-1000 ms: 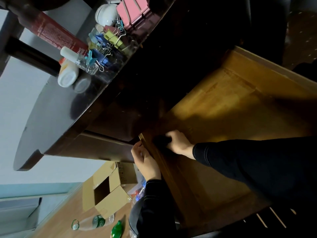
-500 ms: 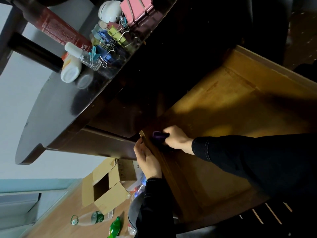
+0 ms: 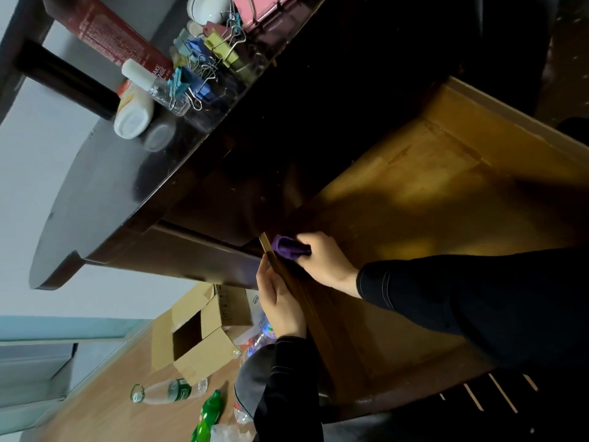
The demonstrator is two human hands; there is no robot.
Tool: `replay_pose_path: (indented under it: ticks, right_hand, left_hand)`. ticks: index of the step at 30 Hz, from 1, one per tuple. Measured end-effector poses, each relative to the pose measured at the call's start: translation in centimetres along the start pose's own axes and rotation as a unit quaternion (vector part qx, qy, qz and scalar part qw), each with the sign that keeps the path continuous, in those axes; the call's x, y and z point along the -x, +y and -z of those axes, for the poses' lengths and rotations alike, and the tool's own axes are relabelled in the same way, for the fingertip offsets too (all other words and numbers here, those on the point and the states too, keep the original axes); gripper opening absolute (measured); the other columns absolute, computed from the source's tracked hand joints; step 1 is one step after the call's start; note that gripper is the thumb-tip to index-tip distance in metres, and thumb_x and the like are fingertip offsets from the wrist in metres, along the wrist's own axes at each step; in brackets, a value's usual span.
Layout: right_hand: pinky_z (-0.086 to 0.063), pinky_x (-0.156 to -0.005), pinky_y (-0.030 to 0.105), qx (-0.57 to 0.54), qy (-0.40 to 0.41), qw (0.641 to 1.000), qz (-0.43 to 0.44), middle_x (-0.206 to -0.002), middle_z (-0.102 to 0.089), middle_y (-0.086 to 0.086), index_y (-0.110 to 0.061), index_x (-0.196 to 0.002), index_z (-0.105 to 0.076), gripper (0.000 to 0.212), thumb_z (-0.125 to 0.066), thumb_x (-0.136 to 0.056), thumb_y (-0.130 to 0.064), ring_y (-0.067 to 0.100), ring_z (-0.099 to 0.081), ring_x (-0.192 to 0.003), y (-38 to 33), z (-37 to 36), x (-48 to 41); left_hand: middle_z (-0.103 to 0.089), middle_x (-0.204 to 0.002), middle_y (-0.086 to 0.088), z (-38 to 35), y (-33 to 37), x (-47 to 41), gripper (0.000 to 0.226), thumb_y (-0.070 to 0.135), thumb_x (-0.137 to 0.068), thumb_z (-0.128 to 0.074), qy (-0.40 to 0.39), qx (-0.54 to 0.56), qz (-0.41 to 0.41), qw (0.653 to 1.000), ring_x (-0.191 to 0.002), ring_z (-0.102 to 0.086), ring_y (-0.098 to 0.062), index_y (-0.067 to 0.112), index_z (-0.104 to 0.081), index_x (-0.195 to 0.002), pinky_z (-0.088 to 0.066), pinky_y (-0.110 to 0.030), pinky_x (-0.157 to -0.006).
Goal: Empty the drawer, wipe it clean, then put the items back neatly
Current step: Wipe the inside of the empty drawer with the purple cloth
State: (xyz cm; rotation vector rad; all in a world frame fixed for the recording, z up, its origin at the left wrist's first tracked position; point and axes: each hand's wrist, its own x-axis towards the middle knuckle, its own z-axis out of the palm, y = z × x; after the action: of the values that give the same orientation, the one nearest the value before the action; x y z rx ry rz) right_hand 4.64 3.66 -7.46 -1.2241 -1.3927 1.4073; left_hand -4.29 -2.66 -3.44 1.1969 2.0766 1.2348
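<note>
Right hand [image 3: 322, 261] clutches a purple cloth [image 3: 287, 247] in the drawer [image 3: 446, 193] corner; left hand [image 3: 280, 301] fingers clasp its side; red box [image 3: 118, 36] lettering reads "AKE".

A drawer [image 3: 446, 193] of bare yellowish wood, matt and scuffed; a desk top [image 3: 121, 186] of dark glossy wood that mirrors things on it; a soft purple cloth [image 3: 287, 247]; painted binder clips [image 3: 216, 49] with shiny wire handles; a matt brown cardboard box [image 3: 204, 352]; a clear plastic bottle [image 3: 169, 392] beside a green plastic bottle [image 3: 207, 413]
</note>
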Motion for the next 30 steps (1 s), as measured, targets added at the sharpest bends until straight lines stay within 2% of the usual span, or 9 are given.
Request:
replay_pose_path:
  ticks: [3,7,13,16,18,20,23,27,30]
  right_hand:
    - [-0.056,-0.086,0.041,0.041,-0.030,0.998,-0.042,-0.114,-0.068,0.011,-0.008,-0.122,-0.065,0.028,-0.055,-0.097,-0.001,0.028,-0.066,-0.103,1.5,0.2,0.9]
    - [-0.044,-0.059,0.027,0.016,-0.038,0.998,-0.037,-0.082,-0.065,0.003,-0.019,-0.088,-0.062,0.012,-0.058,-0.093,-0.009,0.029,-0.065,-0.079,-0.2,1.1,-0.4]
    - [-0.053,-0.091,0.032,-0.163,-0.067,0.983,-0.058,-0.109,-0.072,-0.007,-0.033,-0.119,-0.067,0.033,-0.056,-0.094,-0.051,0.010,-0.066,-0.103,-0.3,-0.4,0.7]
    - [-0.053,-0.082,0.041,-0.059,-0.053,0.995,-0.053,-0.104,-0.070,0.011,-0.013,-0.113,-0.066,0.028,-0.055,-0.102,-0.036,0.028,-0.068,-0.098,0.2,0.7,0.1]
    - [-0.051,-0.090,0.042,-0.029,-0.062,0.994,-0.080,-0.119,-0.066,0.016,-0.008,-0.123,-0.062,0.028,-0.059,-0.101,-0.024,0.035,-0.063,-0.111,0.3,1.2,-0.5]
    - [-0.049,-0.098,0.035,-0.024,-0.047,0.997,-0.047,-0.128,-0.063,0.010,-0.008,-0.133,-0.059,0.038,-0.064,-0.097,-0.017,0.030,-0.059,-0.122,-0.5,1.3,-0.9]
    - [-0.051,-0.084,0.022,-0.030,-0.038,0.998,0.036,-0.108,-0.066,-0.003,-0.014,-0.117,-0.065,0.026,-0.067,-0.092,-0.008,0.017,-0.064,-0.105,-1.5,0.9,-1.2]
    - [-0.055,-0.083,0.037,0.092,-0.096,0.991,-0.014,-0.118,-0.066,0.006,-0.011,-0.126,-0.062,0.033,-0.062,-0.094,-0.003,0.026,-0.066,-0.104,1.3,1.8,-0.2]
    - [-0.045,-0.057,0.031,0.133,-0.085,0.987,0.009,-0.089,-0.061,-0.007,-0.021,-0.101,-0.062,0.019,-0.063,-0.090,-0.006,0.025,-0.065,-0.081,1.0,2.1,-0.5]
  left_hand:
    - [-0.061,-0.125,-0.026,0.1,0.1,0.2,0.038,0.007,-0.107,-0.036,-0.001,-0.001,-0.002,1.000,-0.119,-0.055,-0.043,0.014,-0.050,-0.142,-0.039,-0.056,-0.109]
    - [-0.067,-0.104,-0.015,-0.1,0.4,0.4,0.038,0.005,-0.106,-0.036,0.004,0.026,-0.002,1.000,-0.102,-0.062,-0.031,0.017,-0.052,-0.139,-0.046,-0.036,-0.097]
    - [-0.068,-0.122,-0.013,0.0,0.4,0.3,0.041,0.005,-0.105,-0.037,-0.003,0.046,0.019,0.999,-0.119,-0.062,-0.024,0.017,-0.051,-0.142,-0.045,-0.048,-0.109]
    - [-0.067,-0.120,-0.012,-0.1,0.3,0.2,0.040,0.006,-0.106,-0.037,0.000,0.042,0.017,0.999,-0.118,-0.062,-0.026,0.018,-0.051,-0.142,-0.045,-0.050,-0.108]
    - [-0.067,-0.120,-0.008,0.0,0.1,0.3,0.040,0.007,-0.107,-0.037,0.001,0.043,0.013,0.999,-0.119,-0.061,-0.025,0.020,-0.052,-0.141,-0.046,-0.044,-0.107]
    - [-0.066,-0.124,-0.007,0.0,-0.1,0.2,0.040,0.006,-0.107,-0.037,-0.001,0.046,0.008,0.999,-0.121,-0.060,-0.021,0.020,-0.053,-0.140,-0.047,-0.037,-0.105]
    - [-0.064,-0.129,-0.007,-0.1,-0.3,0.0,0.041,0.002,-0.106,-0.037,0.005,0.037,-0.011,0.999,-0.122,-0.059,-0.011,0.019,-0.053,-0.140,-0.046,-0.024,-0.102]
    - [-0.063,-0.132,-0.010,-0.2,-0.3,-0.1,0.040,0.004,-0.107,-0.037,0.005,0.039,0.003,0.999,-0.127,-0.056,-0.023,0.016,-0.052,-0.142,-0.041,-0.047,-0.113]
    - [-0.062,-0.133,-0.012,-0.1,-0.4,-0.1,0.040,0.004,-0.106,-0.038,0.009,0.042,0.013,0.999,-0.128,-0.055,-0.026,0.016,-0.052,-0.141,-0.039,-0.053,-0.113]
